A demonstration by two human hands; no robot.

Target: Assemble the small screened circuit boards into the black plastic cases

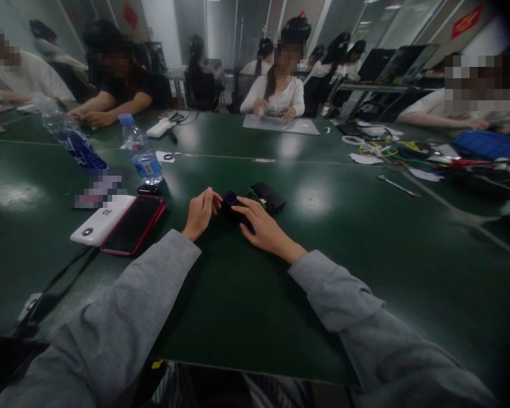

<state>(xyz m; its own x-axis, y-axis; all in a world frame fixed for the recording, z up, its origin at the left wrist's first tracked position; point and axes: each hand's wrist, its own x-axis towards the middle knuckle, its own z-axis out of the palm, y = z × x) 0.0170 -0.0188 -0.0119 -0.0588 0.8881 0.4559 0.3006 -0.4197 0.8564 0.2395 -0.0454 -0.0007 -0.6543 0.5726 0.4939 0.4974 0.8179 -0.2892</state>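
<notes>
A small black device (230, 198) with a dark screen-like face lies on the green table between my hands. My right hand (264, 228) reaches over its right side, fingers across the top and thumb at the near edge, so part of it is covered. At the device's left edge is my left hand (200, 214), with its fingers apart and loosely bent, holding nothing that I can see. Just behind my right fingers rests a black box-shaped part (270, 195) with a bit of green circuit board showing at its left side.
To the left are a red-cased phone (134, 225), a white power bank (102, 220), a water bottle (142, 150) and a larger blue-labelled bottle (74, 136). A wrench (398, 186) and tangled cables (378, 148) lie to the right. Several people sit across the table (344, 226).
</notes>
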